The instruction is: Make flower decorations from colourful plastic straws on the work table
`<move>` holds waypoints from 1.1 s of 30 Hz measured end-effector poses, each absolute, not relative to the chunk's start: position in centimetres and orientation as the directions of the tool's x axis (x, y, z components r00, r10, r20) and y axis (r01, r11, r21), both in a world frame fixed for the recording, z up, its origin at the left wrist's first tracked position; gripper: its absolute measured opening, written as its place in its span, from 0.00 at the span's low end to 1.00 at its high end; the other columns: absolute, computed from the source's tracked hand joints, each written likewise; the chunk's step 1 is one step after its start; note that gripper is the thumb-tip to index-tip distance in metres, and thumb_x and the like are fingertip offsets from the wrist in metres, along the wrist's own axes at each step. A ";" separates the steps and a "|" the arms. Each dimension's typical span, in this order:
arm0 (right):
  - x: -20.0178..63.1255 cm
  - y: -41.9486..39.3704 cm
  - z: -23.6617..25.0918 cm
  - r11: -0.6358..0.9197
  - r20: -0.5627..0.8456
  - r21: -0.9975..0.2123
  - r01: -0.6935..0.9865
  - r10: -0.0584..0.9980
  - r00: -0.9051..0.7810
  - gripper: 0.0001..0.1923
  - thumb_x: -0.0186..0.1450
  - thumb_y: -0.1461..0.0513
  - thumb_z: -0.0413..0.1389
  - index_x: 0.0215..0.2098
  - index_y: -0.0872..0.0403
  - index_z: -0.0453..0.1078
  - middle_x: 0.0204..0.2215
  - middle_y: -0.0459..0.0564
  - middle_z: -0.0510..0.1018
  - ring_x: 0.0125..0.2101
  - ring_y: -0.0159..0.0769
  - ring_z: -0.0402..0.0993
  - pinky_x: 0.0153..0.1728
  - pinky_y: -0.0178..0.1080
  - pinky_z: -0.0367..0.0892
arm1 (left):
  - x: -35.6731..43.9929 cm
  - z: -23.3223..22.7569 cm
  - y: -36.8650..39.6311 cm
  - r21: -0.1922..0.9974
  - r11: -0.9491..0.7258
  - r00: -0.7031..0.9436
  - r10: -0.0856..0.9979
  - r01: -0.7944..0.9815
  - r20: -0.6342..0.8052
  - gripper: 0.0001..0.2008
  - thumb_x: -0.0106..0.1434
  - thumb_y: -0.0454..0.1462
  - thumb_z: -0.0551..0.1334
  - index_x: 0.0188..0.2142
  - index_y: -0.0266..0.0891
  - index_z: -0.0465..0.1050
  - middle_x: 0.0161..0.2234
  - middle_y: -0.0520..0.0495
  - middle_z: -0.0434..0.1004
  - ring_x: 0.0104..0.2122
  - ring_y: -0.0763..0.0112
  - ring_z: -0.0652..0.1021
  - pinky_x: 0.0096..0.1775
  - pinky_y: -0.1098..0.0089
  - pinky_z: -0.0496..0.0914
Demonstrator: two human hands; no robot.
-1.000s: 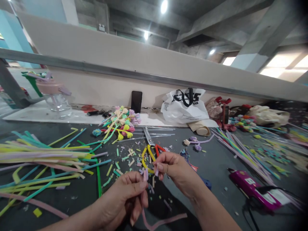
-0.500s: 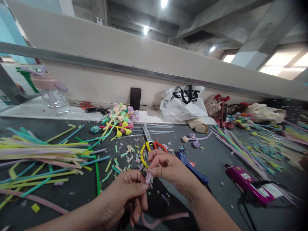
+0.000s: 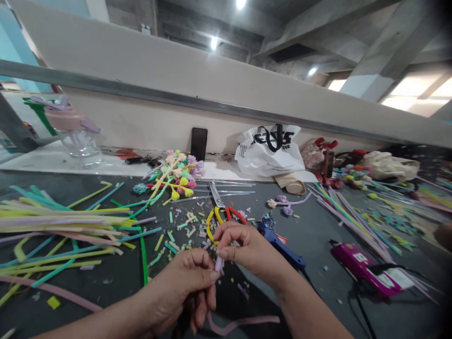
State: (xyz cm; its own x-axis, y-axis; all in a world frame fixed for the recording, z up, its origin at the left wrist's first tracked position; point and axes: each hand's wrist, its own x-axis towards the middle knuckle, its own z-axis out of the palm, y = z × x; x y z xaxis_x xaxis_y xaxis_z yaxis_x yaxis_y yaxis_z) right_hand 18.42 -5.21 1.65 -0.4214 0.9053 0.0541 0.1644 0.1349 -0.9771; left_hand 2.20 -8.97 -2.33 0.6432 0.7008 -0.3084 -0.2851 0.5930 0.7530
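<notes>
My left hand (image 3: 192, 278) pinches a short lilac pipe cleaner piece (image 3: 219, 263) between thumb and forefinger. Fingertips of my right hand (image 3: 243, 247) close on the upper end of the same piece. A long pink pipe cleaner (image 3: 243, 322) trails out below the left hand toward the right; whether it joins the lilac piece is hidden. Just beyond my fingers lie scissors (image 3: 216, 195) with yellow and red handles, blades pointing away. Right of my right hand rests a blue glue gun (image 3: 280, 245).
Loose pipe cleaners (image 3: 63, 221) pile at the left. Cut bits (image 3: 190, 219) litter the middle. Farther back are a pipe cleaner bouquet (image 3: 176, 174), a phone (image 3: 199, 144) and a white bag (image 3: 270, 155). A magenta corded tool (image 3: 365, 270) lies right, a clear jug (image 3: 79, 141) back left.
Both hands stay almost in place, with slight finger shifts around the lilac piece. The trailing pink end has shifted slightly to the right.
</notes>
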 end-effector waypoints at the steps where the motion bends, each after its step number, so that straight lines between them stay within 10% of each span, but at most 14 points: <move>1: 18.4 -5.2 1.6 0.151 0.064 -0.973 0.173 0.903 -0.425 0.04 0.49 0.66 0.62 0.19 0.55 0.71 0.29 0.46 0.71 0.33 0.33 0.67 0.37 0.36 0.60 | 2.2 -2.3 -9.0 0.755 0.593 0.641 0.701 -0.282 -0.311 0.06 0.56 0.37 0.57 0.27 0.38 0.60 0.16 0.52 0.72 0.09 0.79 0.68 0.10 0.82 0.60; 33: 20.1 -4.6 1.8 0.045 -0.097 -0.947 0.317 0.904 -0.416 0.13 0.60 0.56 0.52 0.31 0.57 0.72 0.25 0.46 0.72 0.25 0.29 0.65 0.29 0.33 0.60 | 2.7 -2.6 -9.3 0.804 0.546 0.575 0.745 -0.234 -0.338 0.11 0.58 0.43 0.55 0.27 0.38 0.61 0.15 0.54 0.70 0.09 0.80 0.67 0.10 0.83 0.59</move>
State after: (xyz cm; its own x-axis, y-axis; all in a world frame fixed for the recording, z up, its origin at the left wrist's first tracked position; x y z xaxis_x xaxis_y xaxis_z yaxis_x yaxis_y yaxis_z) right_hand 20.09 -4.64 1.76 -0.4157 0.9044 -0.0966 0.3172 0.0446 -0.9473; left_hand 2.68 -9.32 -2.60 0.5749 0.7450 -0.3384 -0.2341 0.5461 0.8044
